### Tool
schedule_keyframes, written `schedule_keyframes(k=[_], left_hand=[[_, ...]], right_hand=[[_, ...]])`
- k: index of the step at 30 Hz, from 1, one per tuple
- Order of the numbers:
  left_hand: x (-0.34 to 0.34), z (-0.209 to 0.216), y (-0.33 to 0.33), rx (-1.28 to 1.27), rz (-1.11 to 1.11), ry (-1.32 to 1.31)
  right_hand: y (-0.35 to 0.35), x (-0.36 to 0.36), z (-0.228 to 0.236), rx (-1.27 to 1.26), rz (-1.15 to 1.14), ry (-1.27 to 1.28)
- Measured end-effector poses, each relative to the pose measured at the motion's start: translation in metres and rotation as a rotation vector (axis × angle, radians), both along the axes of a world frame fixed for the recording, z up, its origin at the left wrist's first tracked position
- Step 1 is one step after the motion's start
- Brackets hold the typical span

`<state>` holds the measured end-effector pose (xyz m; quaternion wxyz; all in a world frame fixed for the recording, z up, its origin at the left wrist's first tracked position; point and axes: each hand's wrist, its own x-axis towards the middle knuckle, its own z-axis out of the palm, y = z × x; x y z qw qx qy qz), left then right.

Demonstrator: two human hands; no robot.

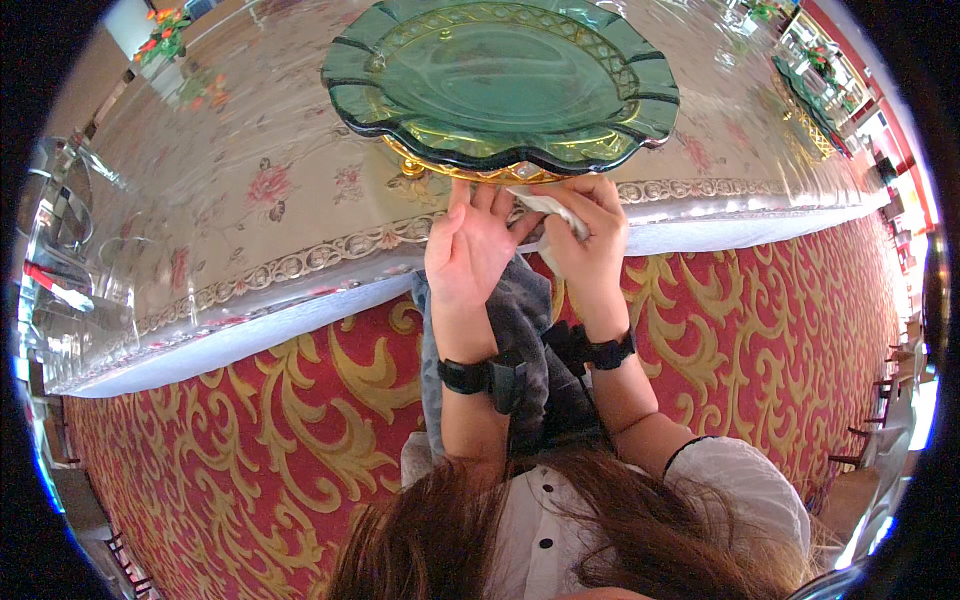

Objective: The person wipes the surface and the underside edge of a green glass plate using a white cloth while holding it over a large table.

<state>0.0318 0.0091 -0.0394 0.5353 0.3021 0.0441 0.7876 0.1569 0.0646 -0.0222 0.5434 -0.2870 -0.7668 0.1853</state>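
A large green glass plate (pixel 500 85) with a scalloped rim sits on a gold openwork stand (pixel 405 163) near the table's front edge. My left hand (pixel 472 245) is turned palm up, fingers stretched toward the underside of the stand's near rim. Its fingertips are partly hidden there, so I cannot tell how firmly they touch. Just to the right, my right hand (pixel 592 240) is closed around a crumpled white tissue (pixel 552 208), pressed close beneath the gold rim. Black bands circle both wrists.
The table (pixel 230 200) wears a floral cloth under clear plastic. Flowers (pixel 163 35) stand far left, and another green dish (pixel 800 100) is at the far right. Glassware (pixel 60 200) lines the left edge. Chairs (pixel 875 440) stand at right on patterned red carpet (pixel 330 400).
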Motion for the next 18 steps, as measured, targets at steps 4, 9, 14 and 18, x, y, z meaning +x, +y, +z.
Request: schedule_keyframes(k=[4,9,14,18], left_hand=[[0.001,0.0,0.0,0.018,-0.011,-0.042],[0.0,-0.003,0.0,0.023,-0.02,-0.057],[-0.001,-0.004,0.001,0.032,-0.023,-0.022],[-0.004,-0.002,0.0,0.018,-0.03,0.033]], right_hand=[[0.016,0.014,-0.001,0.074,-0.007,0.066],[0.015,0.014,-0.007,0.06,0.032,0.099],[0.016,0.008,-0.006,0.183,-0.01,-0.088],[0.021,0.01,-0.004,0.257,0.059,-0.139]])
